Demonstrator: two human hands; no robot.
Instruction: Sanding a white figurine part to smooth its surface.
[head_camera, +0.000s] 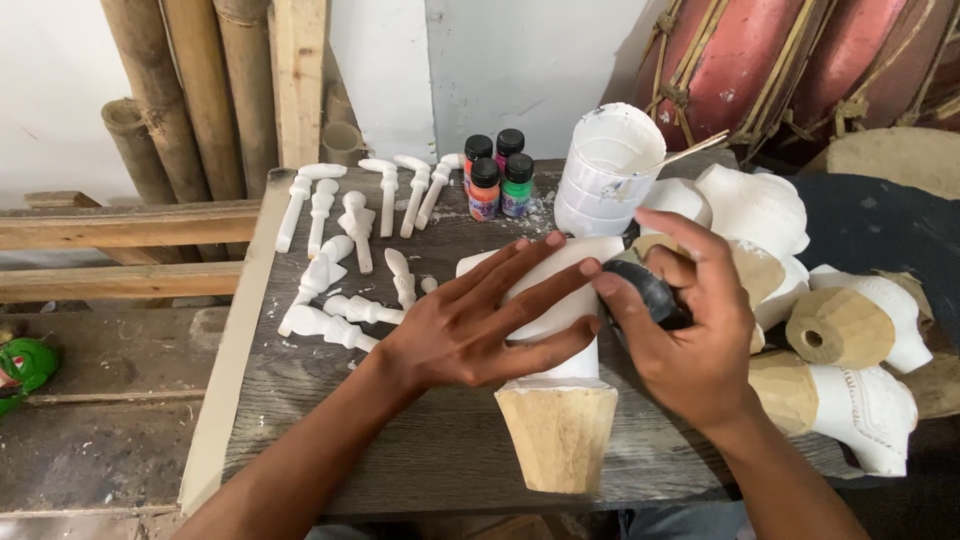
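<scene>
My left hand (480, 320) lies flat with spread fingers on a white-painted wooden figure (560, 300) that stands on a bare wood base (557, 435) at the table's front edge. My right hand (685, 320) is curled around a small dark rounded object (645, 285), pressing it against the right side of the white figure. What the dark object is cannot be told.
Several small white carved pieces (345, 250) lie on the dark wooden table (320, 400) at left. Paint bottles (497, 172) and a white plastic container (605, 165) stand behind. White and bare-wood carved figures (850, 330) pile up at right. Bamboo poles (190, 90) lean at the back left.
</scene>
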